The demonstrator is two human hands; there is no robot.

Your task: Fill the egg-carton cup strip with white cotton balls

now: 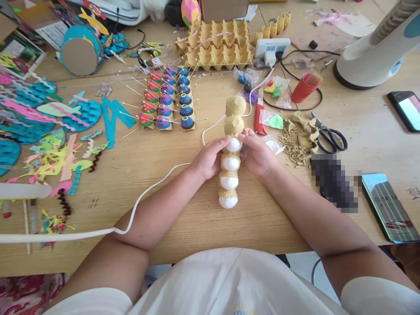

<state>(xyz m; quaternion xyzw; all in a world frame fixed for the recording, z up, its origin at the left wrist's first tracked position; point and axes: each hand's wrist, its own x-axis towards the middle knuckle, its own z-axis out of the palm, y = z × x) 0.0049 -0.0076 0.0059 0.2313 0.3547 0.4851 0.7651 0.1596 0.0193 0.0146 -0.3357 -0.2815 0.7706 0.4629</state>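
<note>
An egg-carton strip (234,127) of several bumps stands lengthwise in front of me; white clay-like stuff (231,163) covers the four-sided faces of its nearer bumps, while the far bumps are bare tan. My left hand (210,158) grips the strip's left side, thumb on the edge of a white patch. From the right, my right hand (258,153) pinches the strip with thumb and fingertips at the same bump. A thin blue stick (244,149) pokes out between the right hand's fingers. The fingers behind the strip are hidden.
Rows of painted carton caterpillars (164,98) stand at back left, near egg trays (216,43). At right lie a red-handled knife (260,118), scissors (331,138), carton scraps (298,131) and a phone (390,208). A white cable (147,192) crosses my left arm.
</note>
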